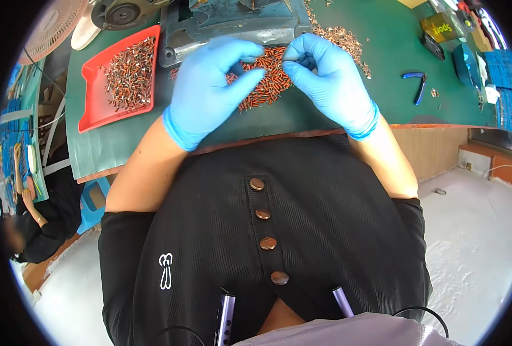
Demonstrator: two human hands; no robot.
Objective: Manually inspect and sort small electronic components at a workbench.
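This is a small assembly workshop. A long workbench (441,63) covered with a green mat carries a heap of small orange metal parts (267,78), and a red tray (97,109) beside it holds many more. A grey-blue bench machine (233,23) stands at the back of the bench, and blue-handled pliers (419,83) lie to the right. Blue trays of parts (510,92) line the far right edge. A fan (51,29) stands at the upper left, another worker (31,219) sits at a neighbouring bench, and the floor (475,230) is bare concrete.
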